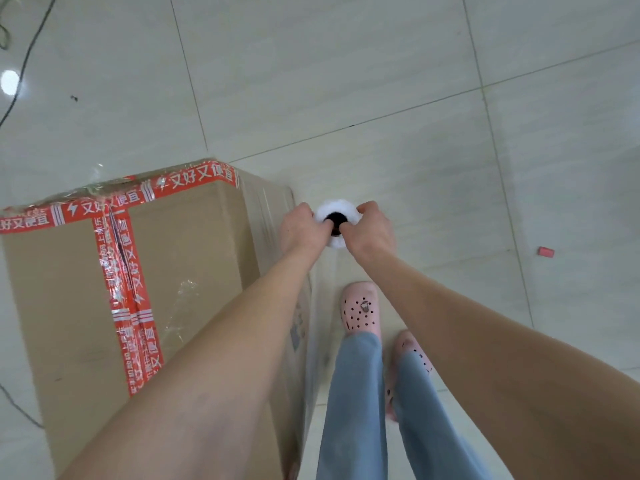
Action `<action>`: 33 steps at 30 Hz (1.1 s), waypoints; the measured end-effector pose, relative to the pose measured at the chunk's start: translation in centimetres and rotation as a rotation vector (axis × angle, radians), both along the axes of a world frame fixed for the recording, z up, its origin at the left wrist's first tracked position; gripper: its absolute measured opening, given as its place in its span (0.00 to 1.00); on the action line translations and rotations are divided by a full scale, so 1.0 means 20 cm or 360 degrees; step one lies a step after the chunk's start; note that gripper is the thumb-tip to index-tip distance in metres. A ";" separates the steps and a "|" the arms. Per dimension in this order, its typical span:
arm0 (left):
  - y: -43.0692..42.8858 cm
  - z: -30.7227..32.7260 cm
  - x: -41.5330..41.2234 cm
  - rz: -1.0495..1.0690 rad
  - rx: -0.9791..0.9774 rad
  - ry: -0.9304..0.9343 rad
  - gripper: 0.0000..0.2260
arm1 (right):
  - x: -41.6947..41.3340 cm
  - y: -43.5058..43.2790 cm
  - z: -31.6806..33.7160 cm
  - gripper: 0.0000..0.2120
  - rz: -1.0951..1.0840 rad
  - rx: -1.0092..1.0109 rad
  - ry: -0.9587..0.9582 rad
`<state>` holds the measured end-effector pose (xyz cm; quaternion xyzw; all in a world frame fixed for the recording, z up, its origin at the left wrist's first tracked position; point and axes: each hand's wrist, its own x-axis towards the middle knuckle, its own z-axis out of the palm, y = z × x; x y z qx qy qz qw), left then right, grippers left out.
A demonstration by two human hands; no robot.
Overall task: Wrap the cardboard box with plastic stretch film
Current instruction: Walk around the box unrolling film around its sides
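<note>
A tall cardboard box (79, 299) sealed with red printed tape stands on the floor at the left. Clear stretch film (266, 199) covers its right side and far corner. Just right of that corner a white roll of stretch film (335, 207) stands upright, seen from above with its dark core hole showing. My left hand (303, 228) grips the roll's left side, thumb at the core. My right hand (372, 230) grips its right side, thumb also at the core. The roll's lower part is hidden by my hands.
Pale glossy floor tiles (415, 81) spread all around. My feet in pink clogs (360, 311) stand right of the box. A dark cable (24, 64) trails at the far left. A small red scrap (545, 251) lies on the floor at the right.
</note>
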<state>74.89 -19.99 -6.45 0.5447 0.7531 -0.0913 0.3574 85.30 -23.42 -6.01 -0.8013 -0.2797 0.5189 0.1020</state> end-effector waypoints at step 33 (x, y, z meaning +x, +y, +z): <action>0.56 0.03 -0.17 -0.0464 0.0021 -0.0008 0.12 | -0.21 0.53 0.02 0.18 -0.0036 0.0028 -0.0009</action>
